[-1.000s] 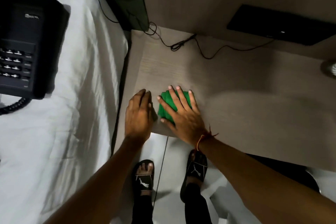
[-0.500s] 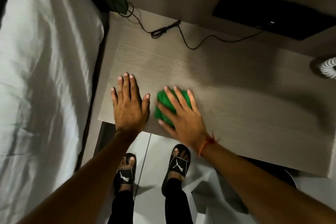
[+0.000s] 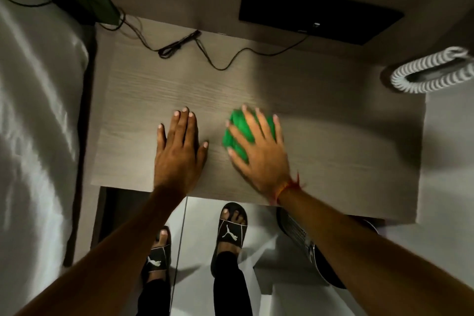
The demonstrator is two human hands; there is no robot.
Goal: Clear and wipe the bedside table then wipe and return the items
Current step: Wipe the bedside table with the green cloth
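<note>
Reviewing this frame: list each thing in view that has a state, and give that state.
left hand: flat on the tabletop, fingers spread, empty
right hand: pressed flat on the cloth
green cloth: bunched under the right hand, on the table
bedside table: top cleared, apart from the cable
black cable: loose along the back edge, partly coiled

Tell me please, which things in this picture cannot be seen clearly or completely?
- Green cloth, head view: mostly hidden under the right hand, and blurred.
- White coiled cord, head view: cut off by the right edge.
- Small marks on the black panel, head view: too small to read.
</note>
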